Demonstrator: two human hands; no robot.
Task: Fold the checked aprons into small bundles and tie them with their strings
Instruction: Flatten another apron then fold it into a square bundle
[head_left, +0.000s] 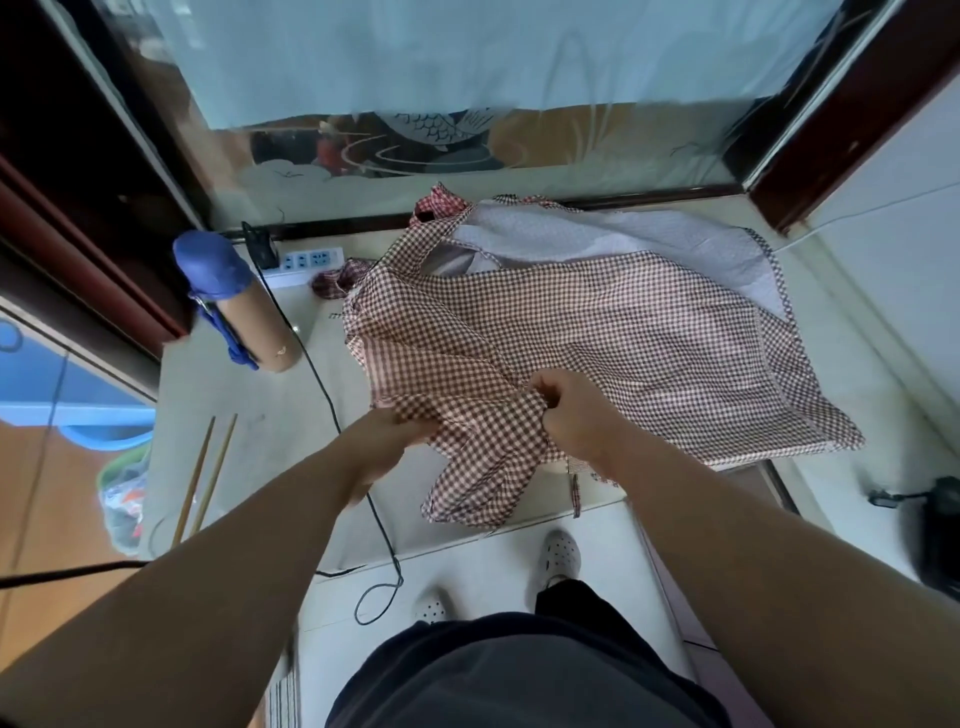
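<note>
Both hands at work, as I see it from the remote feed: my left hand (387, 441) and right hand (569, 415) are curled tight, pinching the near edge of the checked apron (597, 332). The apron lies spread on a pale table (270, 457), one corner hanging off. Left of the apron are a black cable (311, 364), chopsticks (195, 478) and a cardboard tube (254, 322) capped by a blue glove (208, 265). By the apron's far left corner are a power strip (310, 258) and a small checked bundle (337, 278).

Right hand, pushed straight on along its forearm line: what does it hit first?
The checked apron it grips: the right hand would plough into the fabric spread ahead, probably; depth is unclear.
</note>
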